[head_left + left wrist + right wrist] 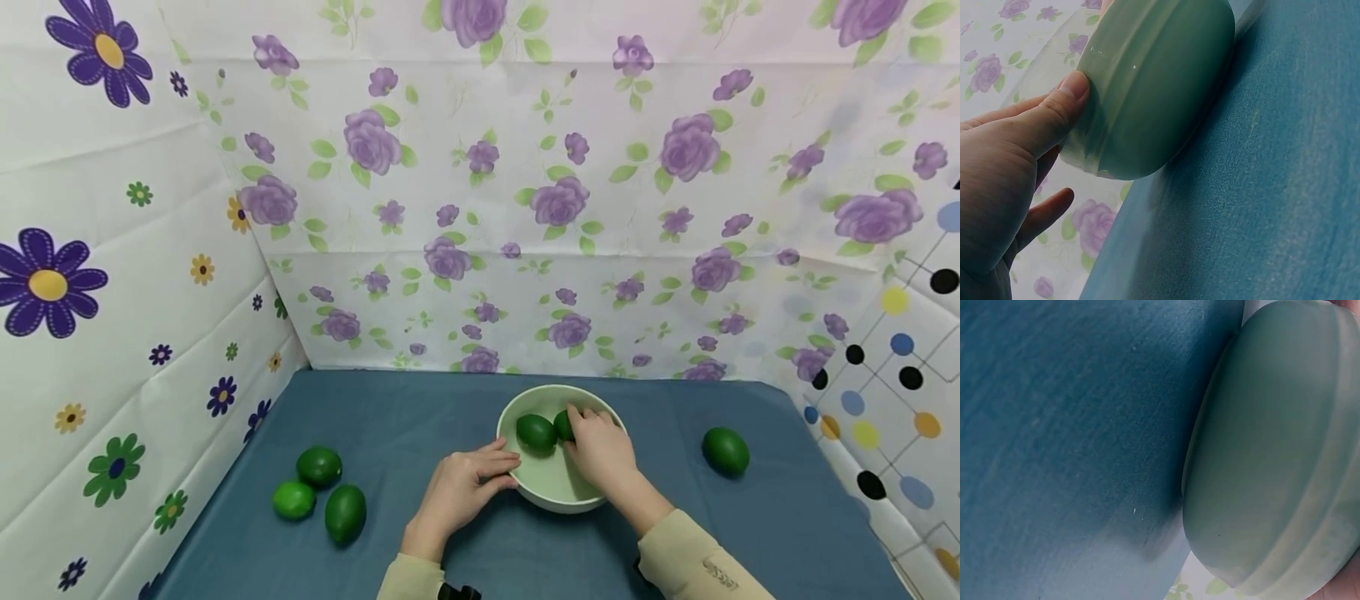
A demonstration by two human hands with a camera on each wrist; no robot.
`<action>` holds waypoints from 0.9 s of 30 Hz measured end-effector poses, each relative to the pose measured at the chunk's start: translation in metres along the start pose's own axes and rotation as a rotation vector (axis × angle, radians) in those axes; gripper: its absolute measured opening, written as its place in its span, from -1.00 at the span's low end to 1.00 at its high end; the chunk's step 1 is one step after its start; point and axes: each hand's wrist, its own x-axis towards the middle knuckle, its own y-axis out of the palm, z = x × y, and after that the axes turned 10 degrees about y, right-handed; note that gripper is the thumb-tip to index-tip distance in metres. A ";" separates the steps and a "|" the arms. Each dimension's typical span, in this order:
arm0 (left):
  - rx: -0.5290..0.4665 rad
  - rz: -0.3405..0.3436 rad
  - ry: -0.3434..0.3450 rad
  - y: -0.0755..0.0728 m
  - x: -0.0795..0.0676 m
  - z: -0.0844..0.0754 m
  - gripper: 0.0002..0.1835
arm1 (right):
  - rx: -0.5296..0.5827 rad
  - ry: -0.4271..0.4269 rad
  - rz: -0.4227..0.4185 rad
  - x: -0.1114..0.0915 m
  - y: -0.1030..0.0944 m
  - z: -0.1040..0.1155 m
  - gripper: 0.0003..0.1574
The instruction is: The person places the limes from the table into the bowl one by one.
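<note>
A pale green bowl (551, 493) stands on the blue cloth, right of the middle. My left hand (465, 492) holds its left rim; in the left wrist view the thumb (1069, 94) presses the outer wall near the rim. My right hand (603, 450) reaches inside the bowl, fingers curled round a dark green oval fruit (564, 426), partly hidden by them. Another dark green oval fruit (536, 433) lies beside it in the bowl. The right wrist view shows mostly the bowl's outer wall (1272, 444), so that hand's grip is hidden there.
At the left of the cloth (405, 417) lie two dark green fruits (319, 467) (346, 514) and a smaller, brighter lime-like one (294, 501). A single dark green fruit (726, 452) lies on the right. Flowered sheets (450, 208) hang behind and at the left.
</note>
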 end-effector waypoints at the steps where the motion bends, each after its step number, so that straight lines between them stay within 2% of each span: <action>1: -0.001 0.002 -0.001 0.001 -0.002 -0.001 -0.60 | 0.002 0.005 0.009 -0.002 0.001 0.000 -0.21; 7: -0.004 0.007 -0.008 0.003 -0.006 -0.003 -0.60 | 0.017 0.020 0.039 -0.009 0.005 -0.003 -0.18; 19: -0.001 0.004 -0.004 0.003 -0.004 0.001 -0.61 | 0.067 -0.003 -0.006 -0.007 0.003 -0.001 -0.14; 27: -0.007 0.003 -0.007 0.001 0.001 0.003 -0.60 | 0.084 -0.001 -0.031 -0.001 0.002 -0.001 -0.19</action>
